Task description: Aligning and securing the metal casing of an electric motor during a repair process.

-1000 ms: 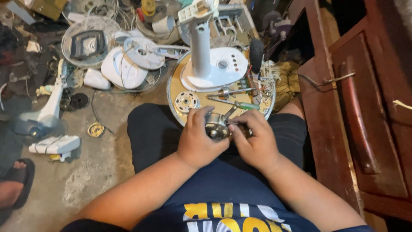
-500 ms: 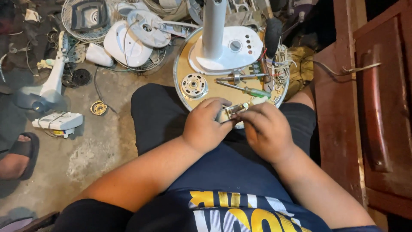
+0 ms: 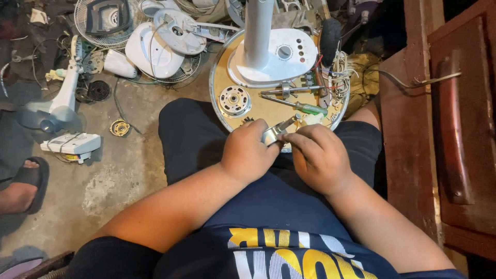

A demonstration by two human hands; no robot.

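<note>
Over my lap, my left hand (image 3: pixel 249 151) and my right hand (image 3: pixel 316 155) together grip a small metal motor part (image 3: pixel 274 133), its shiny end showing between the fingers. Just beyond them lies a round fan base (image 3: pixel 258 111), turned so its tan underside faces up. On it stand a white stand with a column (image 3: pixel 271 51), a round motor piece (image 3: pixel 234 100), a green-handled screwdriver (image 3: pixel 297 105) and a bundle of wires (image 3: pixel 338 70).
White fan housings (image 3: pixel 152 49), a wire grille (image 3: pixel 106 23) and small parts lie on the concrete floor at upper left. A pale fan stand (image 3: pixel 54 106) and a white box (image 3: pixel 72 144) lie left. Another person's sandalled foot (image 3: pixel 20 186) is at the left edge. Dark wooden furniture (image 3: pixel 444 134) is on the right.
The view has shifted down and closer to the hands. Both hands have kept hold of the metal part and turned it slightly; they sit a little lower over my lap.
</note>
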